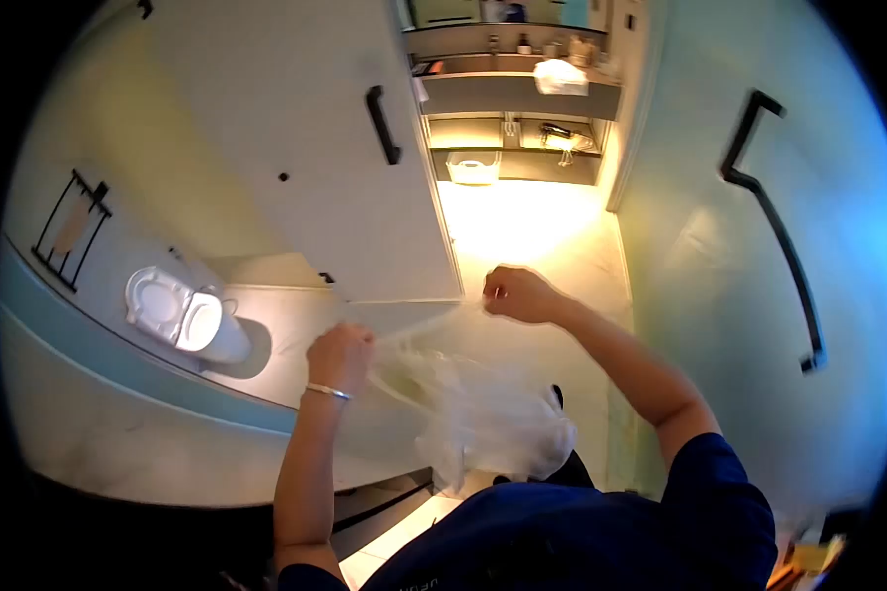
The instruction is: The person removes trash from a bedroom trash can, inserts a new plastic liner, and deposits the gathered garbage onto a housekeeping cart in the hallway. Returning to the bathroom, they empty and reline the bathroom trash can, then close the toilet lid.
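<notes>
A thin, see-through white plastic bag (488,419) hangs in front of my body, its lower part bulging and blurred by motion. My left hand (341,357), with a silvery bracelet at the wrist, is closed on the bag's upper left edge. Higher and to the right, my right hand (517,295) pinches the other end of the rim. The plastic stretches in a slanting line between the two hands. What the bag holds, if anything, cannot be made out.
A toilet (205,325) with its lid raised stands at the left, behind a white door (335,197) with a black handle. Ahead is a washbasin counter (508,94) with bottles and a white bundle. A white basket (473,167) sits below. A frosted glass panel (700,256) rises at the right.
</notes>
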`<state>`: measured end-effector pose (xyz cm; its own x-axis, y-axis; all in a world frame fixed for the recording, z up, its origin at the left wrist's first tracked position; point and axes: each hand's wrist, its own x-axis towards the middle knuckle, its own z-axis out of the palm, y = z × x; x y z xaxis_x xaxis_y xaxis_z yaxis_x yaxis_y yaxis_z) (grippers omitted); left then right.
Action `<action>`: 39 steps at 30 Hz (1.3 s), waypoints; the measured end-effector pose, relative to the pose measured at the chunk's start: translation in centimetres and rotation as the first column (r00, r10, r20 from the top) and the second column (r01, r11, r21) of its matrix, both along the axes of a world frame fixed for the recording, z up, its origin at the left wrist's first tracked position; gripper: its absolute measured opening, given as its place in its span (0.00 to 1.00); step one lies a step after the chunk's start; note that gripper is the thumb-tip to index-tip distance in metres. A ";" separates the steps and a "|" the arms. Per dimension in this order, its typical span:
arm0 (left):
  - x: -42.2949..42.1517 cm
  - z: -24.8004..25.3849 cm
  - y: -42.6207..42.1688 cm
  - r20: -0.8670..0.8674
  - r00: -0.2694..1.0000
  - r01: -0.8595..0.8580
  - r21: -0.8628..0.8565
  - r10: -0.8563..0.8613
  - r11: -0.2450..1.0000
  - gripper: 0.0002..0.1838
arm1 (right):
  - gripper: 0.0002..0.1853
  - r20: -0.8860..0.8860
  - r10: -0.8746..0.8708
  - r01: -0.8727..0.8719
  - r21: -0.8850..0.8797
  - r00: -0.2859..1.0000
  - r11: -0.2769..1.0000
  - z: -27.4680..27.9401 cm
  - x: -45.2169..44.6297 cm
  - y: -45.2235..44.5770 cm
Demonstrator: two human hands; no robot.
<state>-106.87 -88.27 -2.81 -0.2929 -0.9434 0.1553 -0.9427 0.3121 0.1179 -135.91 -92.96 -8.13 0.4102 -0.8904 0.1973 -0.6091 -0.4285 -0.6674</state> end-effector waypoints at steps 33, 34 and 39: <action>2.3 -38.3 19.9 0.351 0.852 -0.161 0.882 0.389 -0.442 0.16 | 0.17 -0.469 0.142 0.389 0.839 0.872 0.381 -46.8 3.5 -10.4; 1.9 -38.2 20.1 0.379 0.829 -0.183 0.879 0.412 -0.441 0.16 | 0.14 -0.413 -0.026 0.380 0.808 0.910 0.451 -50.9 4.5 -8.1; 2.8 -39.6 15.8 0.529 0.651 -0.457 0.846 0.545 -0.274 0.16 | 0.16 -0.267 -0.462 0.236 0.964 0.846 -0.126 -60.5 20.6 -5.7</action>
<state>-104.10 -72.45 -42.38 0.3350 -0.0238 -0.9419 -0.6850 -0.6926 -0.2261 -115.29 -98.62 -68.62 0.0424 -0.2506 -0.9672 -0.2970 0.9211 -0.2517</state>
